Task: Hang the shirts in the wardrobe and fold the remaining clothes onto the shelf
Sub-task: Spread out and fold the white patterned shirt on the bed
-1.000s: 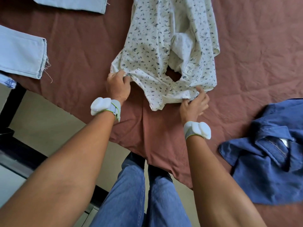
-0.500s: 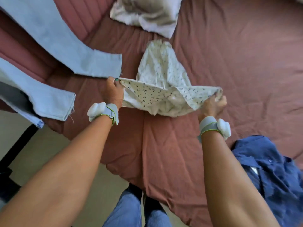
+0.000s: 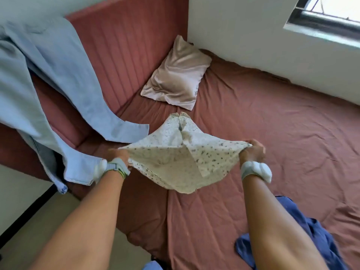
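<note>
While both fists pinch its corners, the left hand (image 3: 117,155) and right hand (image 3: 253,151) stretch the floral shirt (image 3: 181,162) crosswise mid-frame, its far end seemingly trailing on the bed (image 3: 272,133).

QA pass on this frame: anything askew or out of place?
Pale blue jeans sprawl off the headboard, one leg hanging over the bed edge. Dark blue shirt lies crumpled. Left hand and right hand grip the printed shirt. No damage visible.
</note>
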`<control>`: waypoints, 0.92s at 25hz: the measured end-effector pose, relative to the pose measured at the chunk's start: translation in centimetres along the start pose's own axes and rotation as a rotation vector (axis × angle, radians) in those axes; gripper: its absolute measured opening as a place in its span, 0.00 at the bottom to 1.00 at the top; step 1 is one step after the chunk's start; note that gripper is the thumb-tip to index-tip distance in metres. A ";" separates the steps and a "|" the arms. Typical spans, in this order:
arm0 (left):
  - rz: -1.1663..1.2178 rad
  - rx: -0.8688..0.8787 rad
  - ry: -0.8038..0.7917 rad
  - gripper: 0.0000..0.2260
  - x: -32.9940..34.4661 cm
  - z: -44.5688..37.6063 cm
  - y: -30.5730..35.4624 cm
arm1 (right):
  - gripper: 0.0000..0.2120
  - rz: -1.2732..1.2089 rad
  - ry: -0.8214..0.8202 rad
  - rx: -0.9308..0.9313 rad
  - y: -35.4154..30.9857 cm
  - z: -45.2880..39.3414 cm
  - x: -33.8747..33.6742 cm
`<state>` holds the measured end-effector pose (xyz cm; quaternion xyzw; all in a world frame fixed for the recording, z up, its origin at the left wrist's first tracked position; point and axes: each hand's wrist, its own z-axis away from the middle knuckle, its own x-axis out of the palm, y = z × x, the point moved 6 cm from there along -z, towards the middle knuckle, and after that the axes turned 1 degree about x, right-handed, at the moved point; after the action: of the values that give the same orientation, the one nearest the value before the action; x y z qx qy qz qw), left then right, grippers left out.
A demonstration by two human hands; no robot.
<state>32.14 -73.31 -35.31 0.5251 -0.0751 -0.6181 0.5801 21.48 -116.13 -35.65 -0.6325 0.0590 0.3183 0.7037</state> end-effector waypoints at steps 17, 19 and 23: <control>0.222 0.139 -0.075 0.17 0.8 -6.7 14.3 | 0.12 -0.039 -0.175 -0.128 -13.2 -3.6 5.3; 0.507 0.153 -0.159 0.18 0.4 -6.9 19.7 | 0.11 -0.307 -0.117 -0.121 -17.9 -6.1 4.8; 0.796 0.320 -0.292 0.13 -2.6 -4.4 29.3 | 0.14 -0.646 -0.065 -0.242 -27.5 -8.0 1.1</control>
<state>53.53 -78.21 -15.21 0.4457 -0.4471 -0.3952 0.6673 39.26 -123.05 -14.24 -0.6868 -0.2047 0.1038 0.6896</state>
